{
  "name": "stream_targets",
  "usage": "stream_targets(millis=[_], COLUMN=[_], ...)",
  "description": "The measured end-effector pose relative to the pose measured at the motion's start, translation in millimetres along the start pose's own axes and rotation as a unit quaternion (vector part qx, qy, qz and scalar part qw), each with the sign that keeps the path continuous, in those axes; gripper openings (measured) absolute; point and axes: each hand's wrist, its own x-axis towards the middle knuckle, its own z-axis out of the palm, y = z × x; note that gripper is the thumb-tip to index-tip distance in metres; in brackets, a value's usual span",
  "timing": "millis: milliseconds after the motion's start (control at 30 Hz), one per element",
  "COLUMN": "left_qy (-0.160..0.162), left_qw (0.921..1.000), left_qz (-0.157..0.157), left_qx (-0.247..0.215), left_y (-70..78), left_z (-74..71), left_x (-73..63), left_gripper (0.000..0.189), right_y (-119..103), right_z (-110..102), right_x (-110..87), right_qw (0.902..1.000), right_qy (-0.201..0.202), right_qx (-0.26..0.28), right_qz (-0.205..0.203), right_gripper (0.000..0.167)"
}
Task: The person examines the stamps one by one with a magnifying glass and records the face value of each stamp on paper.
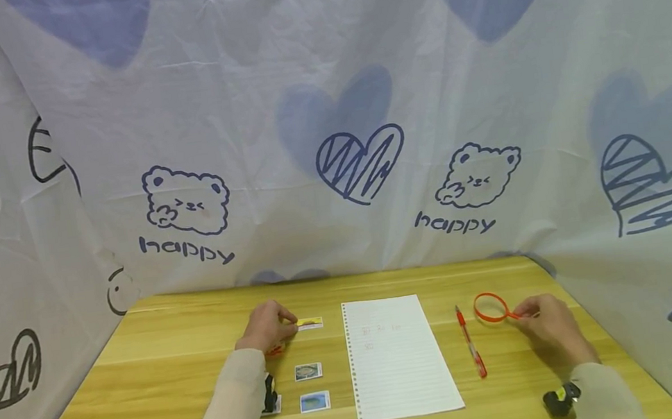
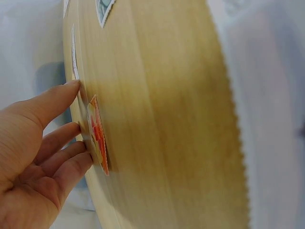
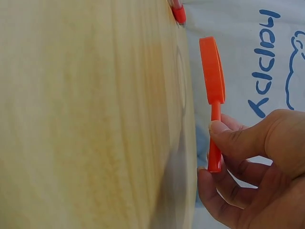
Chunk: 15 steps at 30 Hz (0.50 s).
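Note:
My left hand (image 1: pixel 265 326) is at the left edge of a yellow stamp-like card (image 1: pixel 310 324), its fingertips right at that edge. In the left wrist view the thumb and fingers are spread apart, and a red-and-yellow stamp (image 2: pixel 97 136) lies just beside the fingertips. My right hand (image 1: pixel 553 326) pinches the handle of a red magnifying glass (image 3: pixel 212 71) between thumb and fingers, raised above the table at the right. Nearer the front lie a dark green stamp (image 1: pixel 308 371) and a blue stamp (image 1: pixel 315 401). Another card is mostly hidden behind the left wrist.
A lined sheet of paper (image 1: pixel 400 376) with small red marks lies mid-table. Right of it is a red pen (image 1: pixel 471 343). White printed cloth (image 1: pixel 290 243) stands behind and at both sides of the wooden table (image 1: pixel 161 371).

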Motion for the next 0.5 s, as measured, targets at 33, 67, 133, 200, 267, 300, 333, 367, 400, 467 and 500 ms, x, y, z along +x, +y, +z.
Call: stream_targets(millis=[33, 67, 133, 200, 267, 300, 333, 367, 400, 467, 500], left_qy=[0.001, 0.002, 0.002, 0.003, 0.003, 0.003, 0.003, 0.004, 0.004, 0.004, 0.004], left_qw=[1.0, 1.0, 1.0, 1.0, 1.0, 1.0, 1.0, 1.0, 1.0, 1.0, 1.0], left_qz=[0.002, 0.004, 0.006, 0.008, 0.007, 0.006, 0.004, 0.003, 0.003, 0.004, 0.003], left_qx=[0.002, 0.004, 0.005, 0.005, 0.002, 0.001, 0.0, -0.001, -0.001, -0.001, -0.002], left_y=[0.2, 0.6, 0.5, 0.1, -0.7, -1.1, -1.4, -1.5, -1.6, -1.8, -1.5], left_z=[-0.2, -0.5, -0.3, -0.4, 0.0, 0.2, 0.5, 0.6, 0.7, 0.8, 0.7], left_x=[-0.2, -0.6, -0.4, -0.5, 0.1, 0.5, 0.8, 1.0, 1.0, 1.1, 0.9], left_gripper=[0.015, 0.014, 0.014, 0.014, 0.014, 0.014, 0.014, 0.014, 0.014, 0.014, 0.014], right_y=[0.9, 1.5, 3.0, 4.3, 5.4, 6.3, 6.9, 7.3, 7.9, 8.7, 9.1], right_z=[0.0, -0.5, -1.0, -1.9, -2.7, -2.8, -3.0, -3.3, -3.6, -4.1, -4.4], right_x=[-0.3, -0.6, -0.6, -0.5, -0.1, 0.2, 0.5, 0.5, 0.6, 0.7, 0.8], right_qw=[1.0, 1.0, 1.0, 1.0, 0.9999, 0.9999, 0.9998, 0.9998, 0.9998, 0.9998, 0.9998], right_qy=[0.001, 0.0, -0.002, -0.004, -0.005, -0.004, -0.003, -0.003, -0.003, -0.004, -0.005], right_qx=[0.001, 0.002, -0.003, -0.007, -0.012, -0.016, -0.018, -0.019, -0.019, -0.02, -0.019], right_qz=[0.002, 0.004, 0.001, 0.0, -0.002, -0.004, -0.004, -0.003, -0.001, 0.003, 0.006], right_gripper=[0.009, 0.01, 0.009, 0.009, 0.009, 0.009, 0.008, 0.008, 0.008, 0.008, 0.008])
